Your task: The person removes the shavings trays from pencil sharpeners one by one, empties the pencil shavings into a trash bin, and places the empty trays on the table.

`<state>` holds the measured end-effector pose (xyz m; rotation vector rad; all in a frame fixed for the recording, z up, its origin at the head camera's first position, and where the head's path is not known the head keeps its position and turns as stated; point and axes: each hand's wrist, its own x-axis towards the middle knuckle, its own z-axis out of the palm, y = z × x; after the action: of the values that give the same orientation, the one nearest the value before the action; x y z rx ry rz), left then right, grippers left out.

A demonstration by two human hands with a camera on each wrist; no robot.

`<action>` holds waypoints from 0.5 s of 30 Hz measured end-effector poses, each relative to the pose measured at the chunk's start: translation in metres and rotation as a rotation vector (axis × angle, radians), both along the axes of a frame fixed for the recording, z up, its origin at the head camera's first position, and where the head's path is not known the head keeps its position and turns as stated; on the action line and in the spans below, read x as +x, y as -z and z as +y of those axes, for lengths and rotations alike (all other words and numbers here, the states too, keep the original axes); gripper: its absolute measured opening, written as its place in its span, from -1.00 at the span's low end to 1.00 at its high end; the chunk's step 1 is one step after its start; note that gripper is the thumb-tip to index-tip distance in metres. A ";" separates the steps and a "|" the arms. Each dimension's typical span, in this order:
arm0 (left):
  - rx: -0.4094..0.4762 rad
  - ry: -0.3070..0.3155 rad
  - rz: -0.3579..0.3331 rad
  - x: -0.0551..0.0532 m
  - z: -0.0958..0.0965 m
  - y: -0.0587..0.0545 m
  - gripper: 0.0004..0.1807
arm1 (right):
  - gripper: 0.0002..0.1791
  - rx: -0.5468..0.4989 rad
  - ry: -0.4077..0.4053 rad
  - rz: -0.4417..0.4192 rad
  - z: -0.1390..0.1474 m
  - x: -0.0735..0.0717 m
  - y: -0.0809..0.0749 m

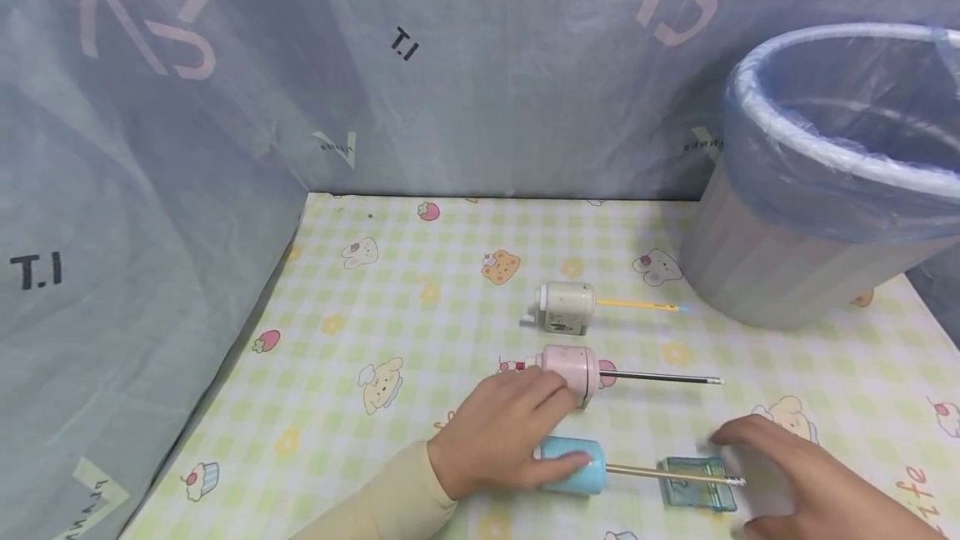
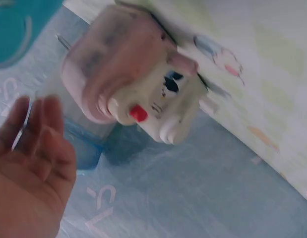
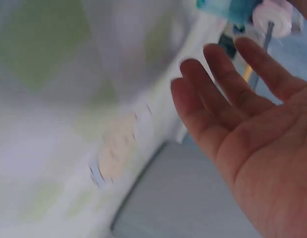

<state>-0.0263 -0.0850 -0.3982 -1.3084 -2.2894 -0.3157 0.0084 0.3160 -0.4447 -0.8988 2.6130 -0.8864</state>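
Left hand near a pink device (red spot on cream end), teal object top left

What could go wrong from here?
If the right hand grabs the teal tray, it could knock the gold pencil crossing over it in the head view.
The left hand, overlapping the blue sharpener and pink sharpener in that view, might nudge either.

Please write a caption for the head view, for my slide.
Left hand over the blue sharpener with its pencil, right hand beside the teal tray; pink sharpener and grey sharpener beyond.
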 end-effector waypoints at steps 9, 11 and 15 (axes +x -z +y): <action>0.084 -0.147 -0.092 -0.017 -0.008 -0.004 -0.48 | -0.17 0.040 0.031 0.295 0.013 -0.005 -0.022; 0.076 -0.166 -0.107 -0.021 -0.009 -0.004 -0.46 | -0.19 0.035 0.062 0.330 0.011 -0.005 -0.025; 0.060 -0.185 -0.138 -0.026 -0.009 -0.002 -0.43 | -0.23 0.019 0.095 0.348 0.007 -0.006 -0.029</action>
<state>-0.0522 -0.0943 -0.3960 -1.0662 -2.4741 -0.4185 0.0027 0.3226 -0.4153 -1.0104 2.9752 -0.7850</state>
